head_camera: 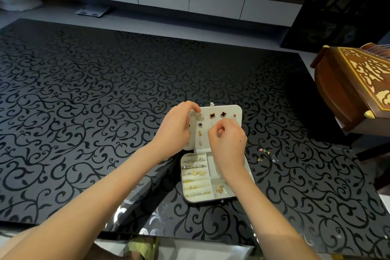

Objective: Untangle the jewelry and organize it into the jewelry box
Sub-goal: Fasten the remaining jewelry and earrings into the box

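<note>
The jewelry box (209,201) lies open on the bench (105,91), toward 5 o'clock from the bench's middle and near the person. Its lid panel (231,111) stands up at the box's 12 o'clock.

The left hand (177,126) holds the panel's 9 o'clock edge, its grip curled round it. The right hand (230,139) hovers before the panel with its grip pressed together at the fingertips. I cannot tell whether it pinches a piece, as anything there is too small to see.

Risks, as I judge them:
- A tiny stud could slip from the fingertips and vanish on the bench's busy pattern.
- If the left hand lets go, the panel could tip and shake the mounted pieces.
- A wrist could sweep the loose earrings (264,152), at 2 o'clock of the tray, off the glossy top.

The box is pale and rounded at the corners, with soft-looking padded rolls holding rings (194,167). A gold piece (220,189) sits in its 5 o'clock compartment. Dark clover studs (212,115) are set in the panel. The bench is hard, black and reflective, covered in swirling vines. A carved wooden chest (354,91) stands well apart at 2 o'clock.
</note>
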Available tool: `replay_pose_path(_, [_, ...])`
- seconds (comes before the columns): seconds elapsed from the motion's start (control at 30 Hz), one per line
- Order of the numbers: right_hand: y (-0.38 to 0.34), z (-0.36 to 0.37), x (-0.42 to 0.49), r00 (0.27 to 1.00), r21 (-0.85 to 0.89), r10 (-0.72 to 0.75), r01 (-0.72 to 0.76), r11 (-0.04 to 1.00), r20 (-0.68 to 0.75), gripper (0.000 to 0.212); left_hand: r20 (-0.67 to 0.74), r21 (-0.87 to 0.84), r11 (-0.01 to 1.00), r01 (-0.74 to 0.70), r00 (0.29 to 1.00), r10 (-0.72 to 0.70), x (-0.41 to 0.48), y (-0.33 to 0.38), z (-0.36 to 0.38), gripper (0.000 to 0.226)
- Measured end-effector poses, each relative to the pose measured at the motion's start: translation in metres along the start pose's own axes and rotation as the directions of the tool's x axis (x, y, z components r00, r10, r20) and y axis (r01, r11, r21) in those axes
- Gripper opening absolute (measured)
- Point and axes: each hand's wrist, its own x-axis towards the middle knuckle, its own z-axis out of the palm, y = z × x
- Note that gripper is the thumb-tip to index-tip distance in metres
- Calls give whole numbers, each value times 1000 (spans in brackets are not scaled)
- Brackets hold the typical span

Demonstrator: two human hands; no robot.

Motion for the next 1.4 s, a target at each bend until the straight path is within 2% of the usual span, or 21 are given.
replay_pose_path(0.17, [-1, 1, 2, 1000, 1, 10, -10, 1000, 9, 25, 16, -20, 999, 26, 1000, -26, -1, 0, -1, 43])
replay_pose_path(0.27, [-1, 1, 6, 998, -44, 21, -18, 999, 61, 21, 18, -23, 999, 25, 1000, -24, -3, 0, -1, 45])
replay_pose_path(0.4, [-2, -2, 12, 992, -127, 46, -30, 991, 119, 25, 15, -9, 1000, 29, 999, -29, -3, 0, -2, 46])
replay_pose_path(0.53, [-3, -8, 10, 986, -176, 95, -71, 982, 135, 23, 16, -6, 1000, 19, 1000, -19, -4, 0, -2, 47])
replay_pose_path(0.67, [13, -33, -6, 997, -97, 74, -72, 993, 19, 24, -15, 32, 999, -20, 1000, 20, -5, 5, 0, 43])
replay_pose_path(0.77, [54, -59, -19, 988, -198, 123, -138, 970, -89, 17, -56, 63, 997, -42, 997, 45, -5, 7, -1, 45])
replay_pose_path(0.83, [85, -75, -21, 977, -302, 183, -208, 930, -109, 15, -81, 87, 995, -45, 995, 52, -5, 8, 0, 47])
replay_pose_path(0.97, [122, -94, -12, 952, -409, 305, -269, 872, 22, 25, -107, 154, 987, -40, 993, 57, -9, 13, 6, 47])
replay_pose_path(1.1, [123, -94, -1, 907, -436, 418, -355, 827, 55, 36, -110, 182, 983, -22, 993, 43, -9, 15, 7, 48])
replay_pose_path(1.23, [116, -87, 3, 865, -525, 492, -373, 765, 102, 34, -102, 179, 984, -17, 994, 36, -9, 17, 6, 47])
replay_pose_path(1.3, [114, -87, 4, 862, -560, 489, -344, 754, 130, 29, -92, 177, 984, -25, 995, 42, -10, 16, 6, 47])
replay_pose_path(1.4, [110, -91, 5, 872, -652, 440, -210, 729, 212, 24, -76, 182, 983, -36, 996, 50, -10, 14, 5, 48])
